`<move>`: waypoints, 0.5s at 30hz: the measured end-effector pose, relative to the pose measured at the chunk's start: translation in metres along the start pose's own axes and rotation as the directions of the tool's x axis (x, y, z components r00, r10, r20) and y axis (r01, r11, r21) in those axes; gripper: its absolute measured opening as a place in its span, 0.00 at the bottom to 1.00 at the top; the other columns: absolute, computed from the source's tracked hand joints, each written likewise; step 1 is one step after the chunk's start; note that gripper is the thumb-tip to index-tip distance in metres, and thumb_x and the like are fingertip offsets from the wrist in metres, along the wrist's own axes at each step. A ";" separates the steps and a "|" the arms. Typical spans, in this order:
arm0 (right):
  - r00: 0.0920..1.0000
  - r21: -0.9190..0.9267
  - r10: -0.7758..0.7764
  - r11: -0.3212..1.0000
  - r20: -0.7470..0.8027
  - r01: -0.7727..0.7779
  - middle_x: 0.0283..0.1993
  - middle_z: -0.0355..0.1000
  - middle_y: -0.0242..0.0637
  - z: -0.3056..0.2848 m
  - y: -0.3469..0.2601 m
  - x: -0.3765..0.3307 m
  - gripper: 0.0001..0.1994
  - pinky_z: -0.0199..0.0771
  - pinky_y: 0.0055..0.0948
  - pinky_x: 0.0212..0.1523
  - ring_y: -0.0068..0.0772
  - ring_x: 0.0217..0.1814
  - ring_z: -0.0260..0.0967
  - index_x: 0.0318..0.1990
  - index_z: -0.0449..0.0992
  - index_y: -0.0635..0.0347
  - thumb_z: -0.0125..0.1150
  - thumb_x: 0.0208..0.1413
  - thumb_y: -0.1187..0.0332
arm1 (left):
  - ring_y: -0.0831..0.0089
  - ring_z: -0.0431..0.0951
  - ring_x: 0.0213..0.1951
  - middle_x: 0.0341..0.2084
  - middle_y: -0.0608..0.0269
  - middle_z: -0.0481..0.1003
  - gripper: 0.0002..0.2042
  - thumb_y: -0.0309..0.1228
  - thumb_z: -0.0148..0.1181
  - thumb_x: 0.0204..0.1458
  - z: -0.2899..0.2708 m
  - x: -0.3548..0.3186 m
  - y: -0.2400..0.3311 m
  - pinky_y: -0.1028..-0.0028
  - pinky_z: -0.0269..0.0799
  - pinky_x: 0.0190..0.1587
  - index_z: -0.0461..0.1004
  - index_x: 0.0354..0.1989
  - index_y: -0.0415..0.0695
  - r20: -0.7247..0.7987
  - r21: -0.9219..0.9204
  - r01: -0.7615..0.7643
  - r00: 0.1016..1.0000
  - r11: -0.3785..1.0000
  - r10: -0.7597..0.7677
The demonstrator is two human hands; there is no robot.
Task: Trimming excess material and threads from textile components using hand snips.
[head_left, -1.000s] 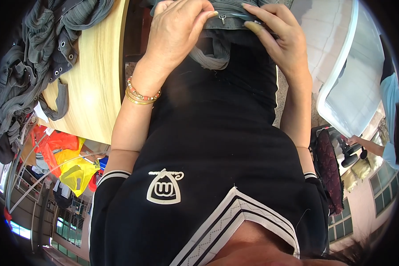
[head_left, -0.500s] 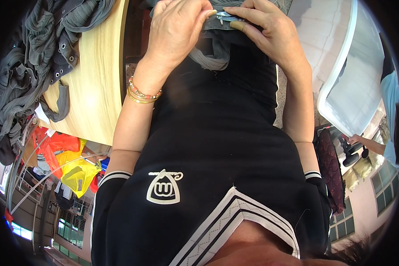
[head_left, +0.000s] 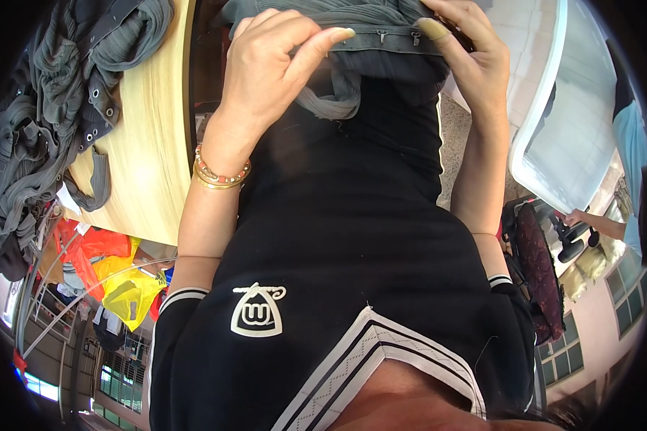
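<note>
A dark grey ribbed garment (head_left: 381,16) lies across my lap, its edge band (head_left: 399,42) stretched between my two hands. Small metal hooks (head_left: 382,36) sit along that band. At the band's left end my left hand (head_left: 266,68) pinches the cloth between thumb and bent fingers. My right hand (head_left: 478,61) closes on the band's right end, with a yellowish cover on the thumb; its curled fingers are partly hidden at the top edge. A loose grey strap (head_left: 334,104) hangs from the garment below the band.
To my left, a heap of grey garments with eyelets (head_left: 47,122) lies on a pale wooden table (head_left: 147,144). Red and yellow bags (head_left: 126,287) are beyond it. On the right stands a translucent plastic bin (head_left: 568,122). Another person's arm (head_left: 600,226) reaches in at the far right.
My hands have moved apart, the left one leftward and the right one rightward. The small shiny bluish piece between my fingers is out of sight, and more of the hooked band shows.
</note>
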State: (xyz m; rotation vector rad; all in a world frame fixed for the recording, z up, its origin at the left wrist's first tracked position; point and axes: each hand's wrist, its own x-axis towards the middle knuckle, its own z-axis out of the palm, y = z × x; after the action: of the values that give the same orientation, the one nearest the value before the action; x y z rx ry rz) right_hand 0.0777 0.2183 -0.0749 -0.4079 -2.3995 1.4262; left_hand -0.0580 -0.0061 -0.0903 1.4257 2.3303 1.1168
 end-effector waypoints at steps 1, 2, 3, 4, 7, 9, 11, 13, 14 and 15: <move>0.999 -0.012 0.015 1.000 -0.031 -0.015 0.36 0.71 0.33 -0.003 0.000 -0.002 0.12 0.69 0.25 0.38 0.26 0.38 0.69 0.48 0.83 0.63 0.69 0.56 0.77 | 0.67 0.77 0.31 0.27 0.65 0.78 0.09 0.35 0.69 0.56 0.005 0.003 0.005 0.68 0.71 0.42 0.82 0.34 0.42 -0.029 0.008 0.037 0.999 0.999 -0.037; 0.998 -0.023 0.026 0.999 -0.061 -0.028 0.36 0.71 0.34 -0.004 0.000 -0.003 0.12 0.69 0.26 0.38 0.28 0.38 0.70 0.48 0.83 0.62 0.69 0.56 0.77 | 0.67 0.77 0.31 0.27 0.65 0.78 0.09 0.35 0.69 0.56 0.010 0.007 0.008 0.68 0.71 0.42 0.82 0.34 0.42 -0.032 0.007 0.034 0.999 0.999 -0.034; 0.998 -0.025 0.023 0.999 -0.062 -0.024 0.36 0.71 0.34 -0.006 0.006 -0.006 0.12 0.69 0.26 0.38 0.28 0.38 0.70 0.48 0.83 0.62 0.69 0.56 0.77 | 0.66 0.77 0.34 0.28 0.65 0.78 0.11 0.38 0.70 0.55 0.016 0.009 0.008 0.68 0.71 0.42 0.83 0.36 0.42 -0.066 0.116 0.025 0.998 0.993 -0.017; 0.999 -0.026 -0.005 1.000 -0.049 0.004 0.40 0.72 0.31 -0.009 0.018 -0.012 0.14 0.68 0.21 0.40 0.22 0.39 0.68 0.51 0.83 0.61 0.70 0.56 0.75 | 0.65 0.77 0.36 0.30 0.65 0.79 0.13 0.40 0.71 0.53 0.022 0.011 0.007 0.67 0.71 0.43 0.83 0.37 0.43 -0.099 0.224 0.019 0.995 0.974 0.004; 1.000 -0.038 -0.012 0.999 -0.027 0.011 0.43 0.73 0.27 -0.006 0.025 -0.022 0.16 0.66 0.17 0.43 0.17 0.41 0.67 0.55 0.83 0.60 0.70 0.59 0.73 | 0.64 0.77 0.39 0.33 0.66 0.79 0.14 0.42 0.73 0.51 0.035 0.016 0.004 0.66 0.71 0.45 0.84 0.39 0.44 -0.074 0.223 0.057 0.996 0.973 -0.041; 1.000 0.018 -0.020 1.000 -0.020 0.020 0.42 0.74 0.27 -0.003 0.022 -0.023 0.16 0.66 0.17 0.44 0.17 0.41 0.68 0.54 0.83 0.60 0.70 0.59 0.74 | 0.64 0.77 0.39 0.32 0.66 0.79 0.14 0.41 0.72 0.52 0.039 0.018 0.004 0.66 0.71 0.46 0.84 0.38 0.44 -0.072 0.209 0.078 0.995 0.975 -0.064; 0.999 0.013 -0.027 1.000 -0.020 0.027 0.42 0.74 0.28 -0.001 0.023 -0.025 0.16 0.66 0.17 0.44 0.17 0.41 0.68 0.54 0.83 0.60 0.69 0.58 0.74 | 0.63 0.77 0.38 0.33 0.65 0.79 0.12 0.39 0.73 0.52 0.043 0.019 0.000 0.66 0.71 0.45 0.85 0.37 0.44 -0.056 0.153 0.044 0.998 0.987 -0.036; 1.000 0.012 0.002 1.000 -0.010 -0.002 0.38 0.74 0.31 -0.001 0.023 -0.025 0.16 0.71 0.23 0.44 0.24 0.41 0.71 0.52 0.84 0.58 0.72 0.55 0.72 | 0.65 0.77 0.38 0.33 0.65 0.79 0.10 0.36 0.72 0.53 0.042 0.020 -0.002 0.68 0.72 0.44 0.85 0.37 0.43 -0.055 0.060 0.064 0.997 0.996 -0.061; 1.000 0.013 0.005 1.000 -0.013 -0.005 0.38 0.74 0.31 -0.002 0.023 -0.026 0.16 0.71 0.23 0.44 0.24 0.41 0.71 0.52 0.84 0.58 0.72 0.55 0.72 | 0.67 0.78 0.37 0.33 0.65 0.78 0.09 0.34 0.72 0.54 0.042 0.021 -0.002 0.70 0.72 0.43 0.85 0.36 0.42 -0.046 -0.033 0.082 0.995 0.996 -0.083; 1.000 -0.025 -0.005 1.000 0.005 0.005 0.38 0.74 0.31 -0.003 0.023 -0.026 0.16 0.72 0.23 0.43 0.24 0.40 0.71 0.52 0.84 0.56 0.72 0.55 0.72 | 0.67 0.78 0.37 0.33 0.65 0.78 0.09 0.34 0.72 0.54 0.041 0.020 -0.001 0.70 0.72 0.43 0.85 0.36 0.42 -0.043 -0.034 0.081 0.996 0.996 -0.083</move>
State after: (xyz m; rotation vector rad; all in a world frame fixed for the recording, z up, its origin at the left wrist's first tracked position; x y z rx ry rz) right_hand 0.1040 0.2208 -0.0973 -0.4042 -2.4230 1.3976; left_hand -0.0480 0.0309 -0.1154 1.2951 2.3665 1.1687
